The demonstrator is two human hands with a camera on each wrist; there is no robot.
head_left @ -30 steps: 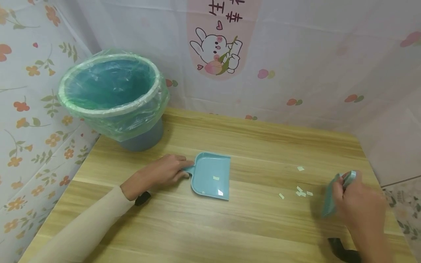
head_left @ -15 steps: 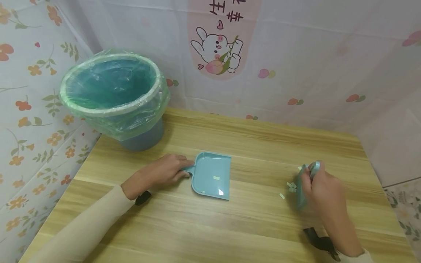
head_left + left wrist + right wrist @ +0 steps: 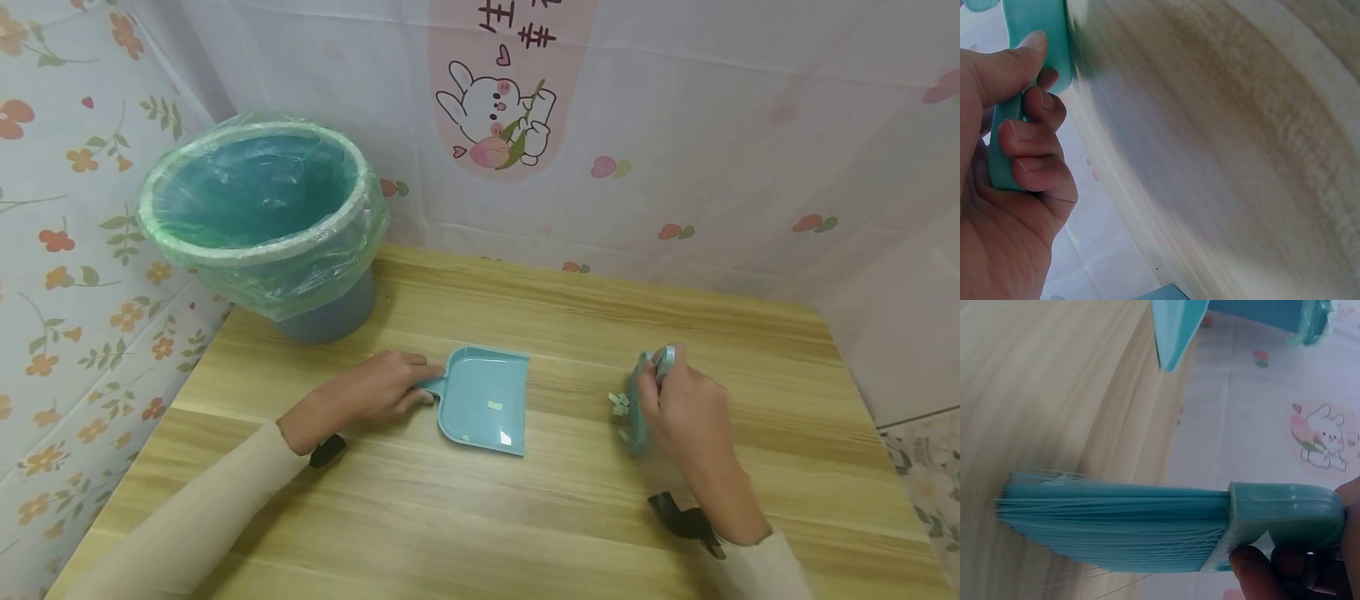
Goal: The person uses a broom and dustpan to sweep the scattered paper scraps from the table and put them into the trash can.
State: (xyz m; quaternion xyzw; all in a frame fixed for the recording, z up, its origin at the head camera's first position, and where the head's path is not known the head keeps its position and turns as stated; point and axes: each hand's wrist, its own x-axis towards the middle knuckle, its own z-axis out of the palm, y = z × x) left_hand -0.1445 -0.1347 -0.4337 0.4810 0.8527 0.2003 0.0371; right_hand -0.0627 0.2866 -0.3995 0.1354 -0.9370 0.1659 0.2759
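Left hand (image 3: 384, 386): curled round the handle (image 3: 1001, 164) of one blue dustpan (image 3: 474, 385); the pan lies on the wooden table (image 3: 450, 517) just to that hand's right, with a few pale scraps (image 3: 495, 406) inside. Right hand (image 3: 692, 412): gripping one blue brush (image 3: 1288, 503), bristles (image 3: 1116, 525) downward; loose scraps (image 3: 619, 403) just beyond them, to the hand's left. One lined bin (image 3: 330, 321): from where I stand, beyond the left hand, apart from it.
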